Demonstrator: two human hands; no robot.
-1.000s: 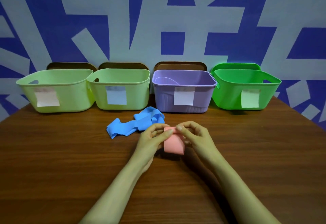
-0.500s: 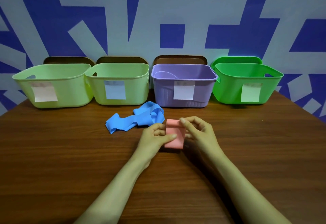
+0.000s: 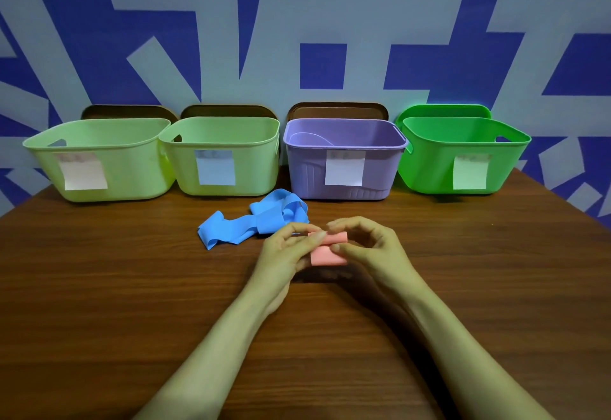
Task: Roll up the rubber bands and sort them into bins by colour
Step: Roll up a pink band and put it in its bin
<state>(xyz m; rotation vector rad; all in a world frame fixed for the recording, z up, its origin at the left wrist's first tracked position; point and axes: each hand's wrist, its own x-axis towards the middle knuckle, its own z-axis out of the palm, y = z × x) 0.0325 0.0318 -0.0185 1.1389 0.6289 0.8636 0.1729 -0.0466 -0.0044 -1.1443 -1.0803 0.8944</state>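
A pink rubber band [image 3: 327, 252] lies mid-table, its far end curled into a small roll. My left hand [image 3: 286, 251] pinches the roll's left end and my right hand [image 3: 370, 247] pinches its right end, fingers curled over it. Just behind my left hand a blue rubber band [image 3: 251, 222] lies loose and crumpled. Along the back stand a pale green bin [image 3: 99, 158] with a pink note, a second pale green bin [image 3: 224, 155] with a blue note, a purple bin [image 3: 344, 158] and a bright green bin [image 3: 463, 155].
The wooden table [image 3: 99, 304] stretches out on both sides of my arms. Brown lids lean behind the first three bins, and a green lid [image 3: 443, 110] behind the fourth. A blue and grey patterned wall closes the back.
The flat part of the pink band has grown shorter as both hands turned its far end over into a roll. The camera tilted up a little. The blue band has not moved.
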